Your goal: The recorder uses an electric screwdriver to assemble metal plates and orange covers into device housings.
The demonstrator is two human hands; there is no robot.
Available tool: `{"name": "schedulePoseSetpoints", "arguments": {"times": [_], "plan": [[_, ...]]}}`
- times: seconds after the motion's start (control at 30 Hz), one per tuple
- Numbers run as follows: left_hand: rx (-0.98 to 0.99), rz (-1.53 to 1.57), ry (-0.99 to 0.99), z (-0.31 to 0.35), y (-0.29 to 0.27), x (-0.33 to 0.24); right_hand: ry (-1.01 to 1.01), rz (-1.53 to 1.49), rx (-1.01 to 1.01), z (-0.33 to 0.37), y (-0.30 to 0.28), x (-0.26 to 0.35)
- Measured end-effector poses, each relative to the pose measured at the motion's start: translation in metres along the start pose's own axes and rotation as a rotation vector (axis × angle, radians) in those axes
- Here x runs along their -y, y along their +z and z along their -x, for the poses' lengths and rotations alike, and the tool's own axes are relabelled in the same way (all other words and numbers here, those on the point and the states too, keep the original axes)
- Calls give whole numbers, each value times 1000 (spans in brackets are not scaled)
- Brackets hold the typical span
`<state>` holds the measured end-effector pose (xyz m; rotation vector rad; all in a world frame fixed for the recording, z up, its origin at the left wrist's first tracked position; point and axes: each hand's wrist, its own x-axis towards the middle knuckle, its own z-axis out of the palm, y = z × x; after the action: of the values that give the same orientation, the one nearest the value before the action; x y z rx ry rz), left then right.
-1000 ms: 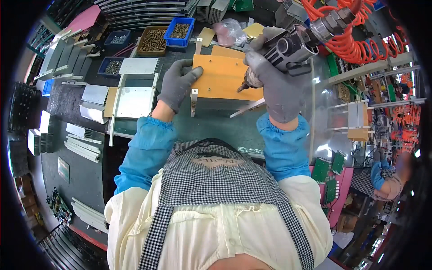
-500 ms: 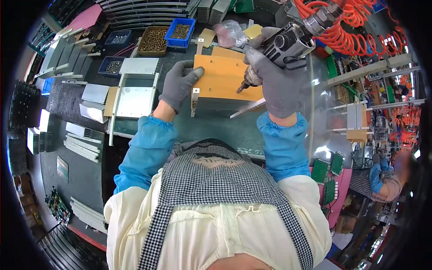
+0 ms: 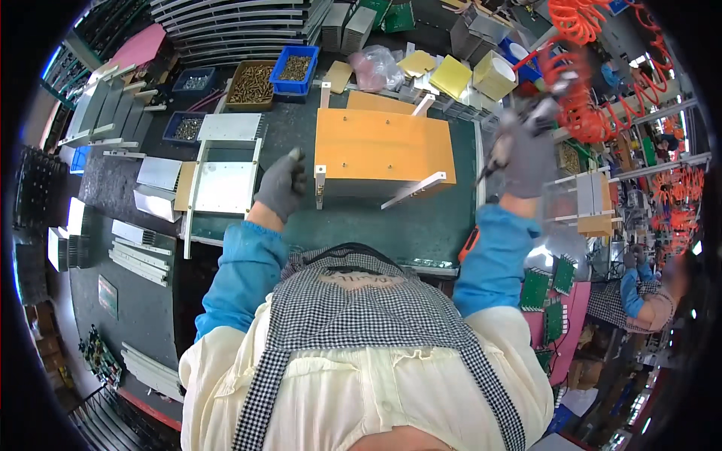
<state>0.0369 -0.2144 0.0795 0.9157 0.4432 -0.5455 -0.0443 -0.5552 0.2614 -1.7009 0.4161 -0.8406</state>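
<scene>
On the green work surface stands an assembly with an orange-yellow panel [image 3: 383, 146] on top, several small screws showing in it and pale metal bars at its corners. My left hand [image 3: 282, 184], in a grey glove, is apart from the panel, to its left. Its fingers are curled in, and whatever they may hold is hidden. Off to the panel's right, my right hand [image 3: 529, 161], also gloved in grey and smeared by motion, grips a pneumatic screwdriver [image 3: 538, 116]. The tool's bit points down, away from the panel.
A red coiled air hose [image 3: 579, 98] hangs at the upper right. Behind the panel are a blue bin [image 3: 293, 69] and a brown box [image 3: 251, 84] of small fasteners. A white metal frame [image 3: 222, 177] lies left. A co-worker [image 3: 647, 297] sits far right.
My right hand has lifted the screwdriver off the panel and swung it right. My left hand has let go of the panel's edge, drawn back left and curled its fingers.
</scene>
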Motion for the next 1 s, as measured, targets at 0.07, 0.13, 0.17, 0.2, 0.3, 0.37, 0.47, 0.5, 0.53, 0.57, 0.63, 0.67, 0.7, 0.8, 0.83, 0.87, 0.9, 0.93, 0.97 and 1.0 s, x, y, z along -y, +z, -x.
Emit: {"name": "schedulePoseSetpoints", "arguments": {"times": [0.07, 0.13, 0.17, 0.2, 0.3, 0.37, 0.47, 0.5, 0.53, 0.57, 0.63, 0.67, 0.7, 0.8, 0.83, 0.87, 0.9, 0.93, 0.97, 1.0], "plan": [[-45, 3, -74, 4, -15, 13, -70, 450, -17, 20, -12, -59], [28, -277, -28, 8, -26, 25, 271, 686, 131, 37, -24, -113], [129, -293, 22, 9, -31, 30, 385, 728, 183, 47, -29, -137], [33, -231, -103, 9, -34, 34, 387, 773, 191, 61, -28, -159], [-58, -172, -297, 6, -45, 46, 527, 931, 240, 89, -34, -197], [-50, -179, -367, 6, -56, 55, 553, 1115, 336, 96, -36, -200], [94, -101, -421, 5, -69, 65, 450, 1173, 348, 79, -43, -176], [123, -85, -433, 4, -71, 68, 186, 923, 267, 70, -48, -161], [123, -57, -470, 3, -72, 69, 28, 635, 176, 55, -47, -148], [153, 11, -518, 2, -70, 70, -36, 426, 160, 44, -47, -133], [144, 6, -561, 2, -66, 71, -215, 71, 249, 21, -29, -107], [178, 19, -591, 3, -63, 71, -297, 152, 376, 4, -17, -96], [187, 66, -625, 5, -59, 72, -425, 368, 392, -5, -10, -88], [274, 247, -685, 9, -46, 79, -325, 515, 728, -29, 28, -80], [323, 358, -690, 11, -43, 82, -316, 525, 734, -32, 36, -83], [282, 317, -662, 12, -39, 85, -334, 534, 764, -32, 44, -87], [215, 351, -587, 13, -37, 88, -313, 593, 818, -31, 50, -92], [150, 388, -512, 13, -35, 90, -361, 544, 783, -32, 53, -97], [161, 381, -508, 13, -34, 92, -347, 543, 778, -32, 55, -100], [237, 467, -542, 14, -33, 93, -321, 546, 772, -30, 56, -101]]}}
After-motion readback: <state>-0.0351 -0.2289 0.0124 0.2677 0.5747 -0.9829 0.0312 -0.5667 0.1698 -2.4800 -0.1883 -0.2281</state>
